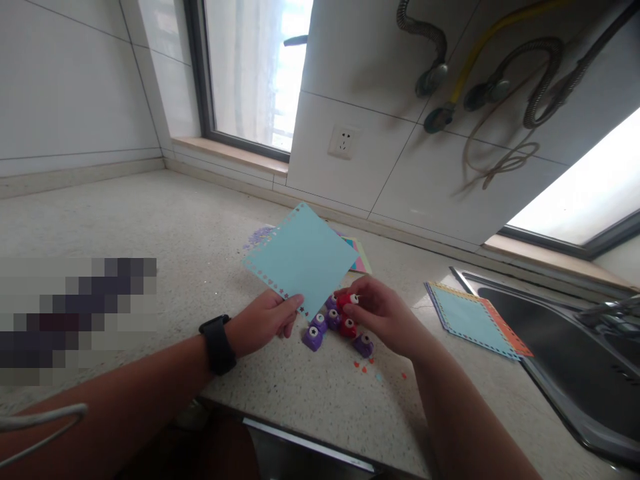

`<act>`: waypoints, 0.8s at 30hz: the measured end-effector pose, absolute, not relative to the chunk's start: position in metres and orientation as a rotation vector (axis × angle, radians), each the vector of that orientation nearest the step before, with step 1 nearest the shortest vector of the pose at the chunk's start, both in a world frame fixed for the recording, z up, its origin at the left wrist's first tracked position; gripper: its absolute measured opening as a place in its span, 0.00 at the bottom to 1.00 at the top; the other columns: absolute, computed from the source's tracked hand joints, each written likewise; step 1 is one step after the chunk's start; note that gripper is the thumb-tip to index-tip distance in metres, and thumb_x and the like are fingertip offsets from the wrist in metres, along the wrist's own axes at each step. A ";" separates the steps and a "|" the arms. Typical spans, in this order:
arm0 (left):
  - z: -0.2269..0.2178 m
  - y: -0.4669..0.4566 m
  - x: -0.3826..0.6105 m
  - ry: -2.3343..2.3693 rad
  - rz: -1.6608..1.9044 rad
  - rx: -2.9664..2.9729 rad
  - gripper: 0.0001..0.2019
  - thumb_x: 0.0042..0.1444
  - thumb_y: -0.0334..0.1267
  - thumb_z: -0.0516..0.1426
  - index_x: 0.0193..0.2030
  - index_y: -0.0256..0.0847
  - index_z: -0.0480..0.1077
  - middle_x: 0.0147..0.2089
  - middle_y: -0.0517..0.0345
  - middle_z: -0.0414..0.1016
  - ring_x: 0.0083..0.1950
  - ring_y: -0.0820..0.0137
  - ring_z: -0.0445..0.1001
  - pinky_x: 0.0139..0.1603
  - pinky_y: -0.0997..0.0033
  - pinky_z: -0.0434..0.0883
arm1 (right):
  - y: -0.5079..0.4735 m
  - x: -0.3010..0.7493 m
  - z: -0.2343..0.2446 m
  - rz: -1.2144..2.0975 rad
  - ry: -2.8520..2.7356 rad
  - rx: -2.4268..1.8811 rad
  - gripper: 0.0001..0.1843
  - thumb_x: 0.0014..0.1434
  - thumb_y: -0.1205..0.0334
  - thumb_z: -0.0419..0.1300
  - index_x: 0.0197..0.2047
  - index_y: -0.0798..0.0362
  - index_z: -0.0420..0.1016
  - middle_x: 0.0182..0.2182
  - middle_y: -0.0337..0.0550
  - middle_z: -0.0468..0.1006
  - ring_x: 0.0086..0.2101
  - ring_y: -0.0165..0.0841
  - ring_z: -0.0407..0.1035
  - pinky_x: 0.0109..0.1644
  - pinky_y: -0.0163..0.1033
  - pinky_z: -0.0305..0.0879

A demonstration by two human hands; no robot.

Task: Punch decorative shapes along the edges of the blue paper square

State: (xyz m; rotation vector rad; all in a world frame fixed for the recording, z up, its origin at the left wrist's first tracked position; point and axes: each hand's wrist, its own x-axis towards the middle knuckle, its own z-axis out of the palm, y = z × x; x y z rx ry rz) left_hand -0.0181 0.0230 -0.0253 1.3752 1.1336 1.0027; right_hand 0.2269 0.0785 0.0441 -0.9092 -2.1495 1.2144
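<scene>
My left hand [264, 321] pinches the near corner of a light blue paper square [303, 259] and holds it tilted up off the counter; its edges carry rows of small punched shapes. My right hand [385, 312] is closed around a red craft punch [348, 299] just right of that corner. Below my hands, several small purple and red punches [334, 325] stand clustered on the speckled countertop [150, 227]. A black watch [219, 343] sits on my left wrist.
Red and blue paper bits [370, 368] lie in front of the punches, purple bits [257, 235] behind the sheet. A stack of punched coloured sheets [473, 320] lies by the steel sink [565, 360] at right. More coloured paper [359, 257] lies near the tiled wall.
</scene>
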 end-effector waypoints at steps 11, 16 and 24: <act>-0.030 0.021 -0.019 1.169 1.030 1.386 0.31 0.66 0.57 0.48 0.15 0.42 0.62 0.16 0.64 0.57 0.21 0.72 0.59 0.27 0.68 0.60 | 0.073 0.210 0.028 1.593 -1.681 -0.831 0.14 0.60 0.52 0.66 0.42 0.48 0.68 0.33 0.37 0.76 0.32 0.31 0.72 0.37 0.39 0.70; -0.026 0.020 -0.019 1.205 1.033 1.427 0.30 0.66 0.56 0.47 0.16 0.42 0.62 0.16 0.63 0.60 0.22 0.72 0.61 0.29 0.68 0.61 | 0.073 0.206 0.026 1.610 -1.628 -0.807 0.13 0.60 0.52 0.66 0.40 0.49 0.70 0.32 0.38 0.76 0.30 0.30 0.72 0.36 0.38 0.68; -0.026 0.019 -0.019 1.230 1.034 1.449 0.30 0.66 0.56 0.48 0.16 0.42 0.63 0.17 0.64 0.61 0.22 0.71 0.62 0.30 0.68 0.62 | 0.073 0.204 0.026 1.629 -1.582 -0.794 0.11 0.59 0.56 0.68 0.40 0.51 0.73 0.33 0.38 0.77 0.31 0.29 0.73 0.36 0.37 0.69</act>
